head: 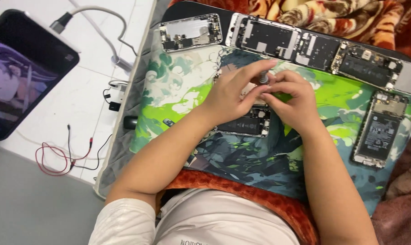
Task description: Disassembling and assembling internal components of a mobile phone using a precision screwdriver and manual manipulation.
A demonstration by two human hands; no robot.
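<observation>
Both hands on a small screwdriver over an opened phone.
Our left hand (230, 97) and right hand (292, 100) pinch the grey screwdriver (263, 78) upright above the opened phone (246, 123) on the green mat (178, 90).

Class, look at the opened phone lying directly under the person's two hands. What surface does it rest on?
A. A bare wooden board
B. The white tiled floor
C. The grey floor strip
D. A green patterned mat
D: the opened phone below the left hand and right hand lies on the green patterned mat, not on the tiles.
</observation>
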